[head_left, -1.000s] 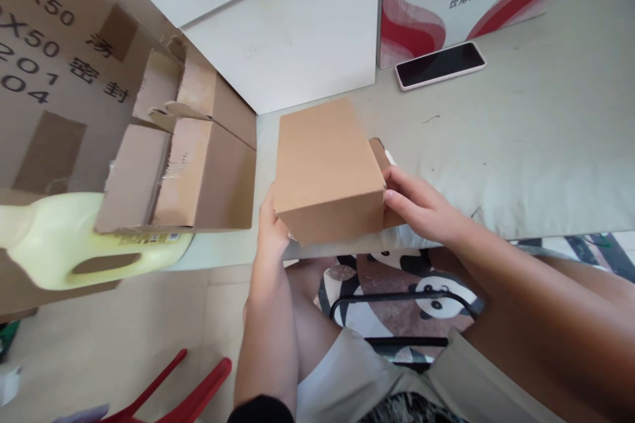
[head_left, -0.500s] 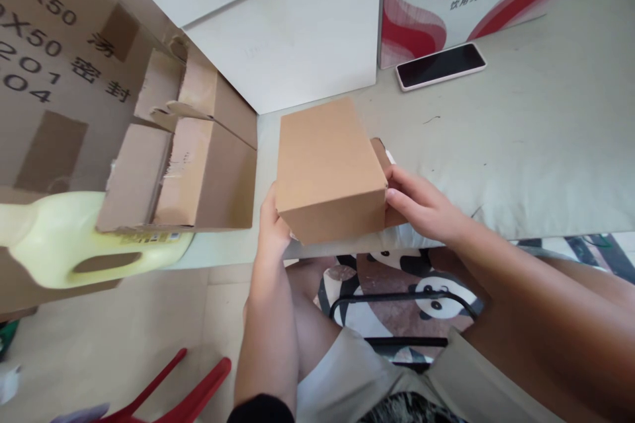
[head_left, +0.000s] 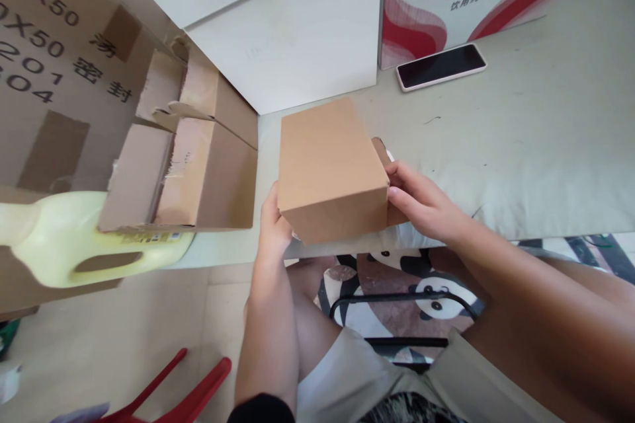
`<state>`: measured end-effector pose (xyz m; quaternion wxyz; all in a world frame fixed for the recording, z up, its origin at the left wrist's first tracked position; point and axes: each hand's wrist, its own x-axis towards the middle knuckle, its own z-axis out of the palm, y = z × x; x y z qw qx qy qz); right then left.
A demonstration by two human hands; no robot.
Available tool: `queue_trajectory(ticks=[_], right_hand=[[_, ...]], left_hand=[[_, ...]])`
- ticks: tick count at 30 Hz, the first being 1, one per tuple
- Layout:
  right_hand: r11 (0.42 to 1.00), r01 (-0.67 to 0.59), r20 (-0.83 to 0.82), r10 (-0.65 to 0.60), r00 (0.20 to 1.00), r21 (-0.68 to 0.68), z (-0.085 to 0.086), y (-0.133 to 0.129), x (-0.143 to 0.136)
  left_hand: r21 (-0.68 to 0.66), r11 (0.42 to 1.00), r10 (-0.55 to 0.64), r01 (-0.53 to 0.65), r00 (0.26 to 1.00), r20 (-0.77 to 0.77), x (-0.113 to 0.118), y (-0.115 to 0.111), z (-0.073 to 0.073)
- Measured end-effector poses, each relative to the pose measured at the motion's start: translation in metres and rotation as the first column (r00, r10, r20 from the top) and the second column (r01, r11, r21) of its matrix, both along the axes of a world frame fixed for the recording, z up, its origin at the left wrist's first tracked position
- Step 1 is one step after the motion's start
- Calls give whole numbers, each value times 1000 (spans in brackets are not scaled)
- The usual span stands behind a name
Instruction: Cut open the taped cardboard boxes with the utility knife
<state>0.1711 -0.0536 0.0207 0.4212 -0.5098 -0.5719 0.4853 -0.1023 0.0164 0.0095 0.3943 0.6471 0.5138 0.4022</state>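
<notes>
A plain brown cardboard box (head_left: pixel 330 158) is between my hands, tilted a little over the front part of the pale covered surface. Its left side rests against my left hand (head_left: pixel 274 225), whose fingers are partly hidden behind and under the box. At the right end, a cardboard flap (head_left: pixel 381 151) sticks out. My right hand (head_left: pixel 414 201) pinches that flap by the box's near right corner, thumb towards me and fingers on the far side. What lies inside the box cannot be seen.
On the left stand small open cartons (head_left: pixel 225 175) and a pale yellow jug (head_left: pixel 64 238). Behind are a white box (head_left: pixel 297 46), a red-and-white carton (head_left: pixel 417 20) and a phone (head_left: pixel 441 67). A red plastic object (head_left: pixel 198 390) is at lower left.
Almost nothing differs. The box and both hands sit a touch further right, with the same hold on it.
</notes>
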Motion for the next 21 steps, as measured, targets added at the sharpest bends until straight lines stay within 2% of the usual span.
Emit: queue_trajectory(ticks=[7, 21], right_hand=[[1000, -10, -85, 9, 996, -12, 1, 0, -2], [999, -37, -100, 36, 994, -13, -3, 0, -1]], left_hand=[[6, 1000, -9, 9, 1000, 15, -1, 0, 0], [-7, 1000, -3, 3, 1000, 11, 2, -1, 3]])
